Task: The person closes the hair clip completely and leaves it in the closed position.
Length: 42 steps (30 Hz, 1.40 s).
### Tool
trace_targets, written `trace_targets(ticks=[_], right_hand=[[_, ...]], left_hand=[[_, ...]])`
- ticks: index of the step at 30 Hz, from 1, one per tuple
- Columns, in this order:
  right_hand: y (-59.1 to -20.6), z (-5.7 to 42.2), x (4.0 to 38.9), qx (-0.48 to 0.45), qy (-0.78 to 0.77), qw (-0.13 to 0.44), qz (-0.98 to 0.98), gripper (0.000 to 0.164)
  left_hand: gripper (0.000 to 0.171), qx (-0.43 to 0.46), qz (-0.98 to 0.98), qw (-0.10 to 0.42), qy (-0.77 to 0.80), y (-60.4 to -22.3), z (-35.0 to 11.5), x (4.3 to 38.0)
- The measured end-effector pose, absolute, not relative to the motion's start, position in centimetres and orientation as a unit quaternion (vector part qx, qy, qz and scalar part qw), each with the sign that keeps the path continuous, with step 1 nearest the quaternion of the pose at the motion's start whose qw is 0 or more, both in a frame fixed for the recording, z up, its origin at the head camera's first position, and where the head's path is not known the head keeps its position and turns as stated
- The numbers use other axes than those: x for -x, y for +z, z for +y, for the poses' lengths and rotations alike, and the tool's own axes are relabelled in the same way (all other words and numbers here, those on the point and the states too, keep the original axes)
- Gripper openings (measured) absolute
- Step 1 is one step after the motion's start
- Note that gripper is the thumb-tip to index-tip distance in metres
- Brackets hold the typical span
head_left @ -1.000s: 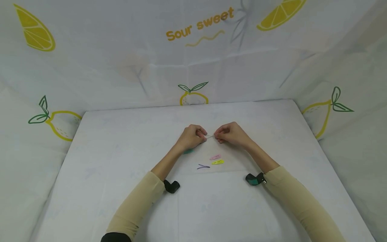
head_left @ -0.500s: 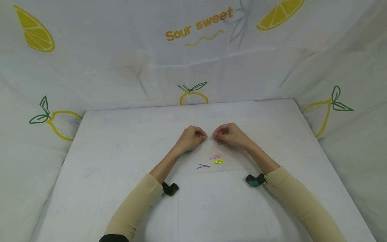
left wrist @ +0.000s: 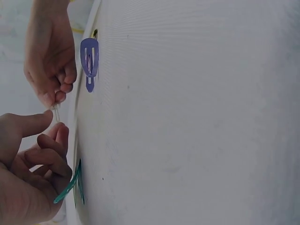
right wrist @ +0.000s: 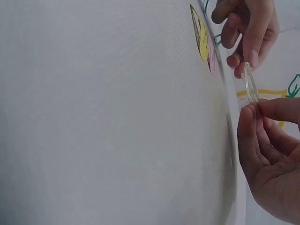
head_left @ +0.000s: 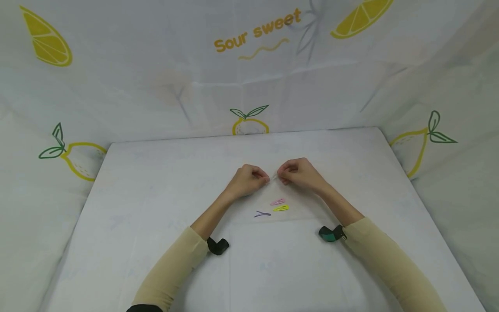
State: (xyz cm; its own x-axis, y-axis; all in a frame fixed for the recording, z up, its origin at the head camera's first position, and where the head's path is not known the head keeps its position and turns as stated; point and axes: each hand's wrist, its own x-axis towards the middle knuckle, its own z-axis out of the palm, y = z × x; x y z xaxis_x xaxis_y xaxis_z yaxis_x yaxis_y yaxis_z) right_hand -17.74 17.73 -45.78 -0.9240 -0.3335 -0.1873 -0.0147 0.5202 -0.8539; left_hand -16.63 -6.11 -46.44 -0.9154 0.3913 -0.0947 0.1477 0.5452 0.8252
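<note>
A clear, whitish snap hair clip (right wrist: 251, 83) is stretched between my two hands. The right hand (head_left: 299, 172) pinches one end of it between thumb and forefinger. The left hand (head_left: 247, 180) has its thumb and index fingertips right at the other end, slightly parted in the left wrist view. Below the hands lie a pink hair clip (head_left: 278, 202), a yellow hair clip (head_left: 281, 208) and a purple hair clip (head_left: 262, 213). A teal hair clip (left wrist: 70, 185) shows beside the left hand in the left wrist view; in the head view the left hand hides it.
A faint translucent sheet (head_left: 304, 215) lies under the clips on the white tabletop (head_left: 156, 186). White cloth with lemon prints (head_left: 250, 126) rises behind and at both sides. A dark camera (head_left: 330, 233) sits at the right wrist, another camera (head_left: 218, 246) at the left.
The left hand has shifted slightly down and right, covering the teal hair clip that showed beside it. The right hand has stayed nearly in place with the clear hair clip, whose angle has changed.
</note>
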Motion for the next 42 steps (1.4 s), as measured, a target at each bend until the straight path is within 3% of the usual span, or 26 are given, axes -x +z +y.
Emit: trace_targets(ticks=[17,29,42], right_hand=[[-45.7,18.0,17.4,0.103,-0.49,0.177,0.848,0.018],[-45.4,18.5,16.9,0.162,-0.53,0.201,0.808,0.016],[-45.5,18.5,16.6,0.2,-0.539,0.195,0.795,0.022]], left_hand=[[0.019,-0.158,0.859,0.141,0.467,-46.1,-6.5,16.2],[0.015,-0.195,0.851,0.113,0.474,-46.7,-7.0,16.3],[0.012,-0.234,0.829,0.117,0.494,-46.7,-7.0,16.3]])
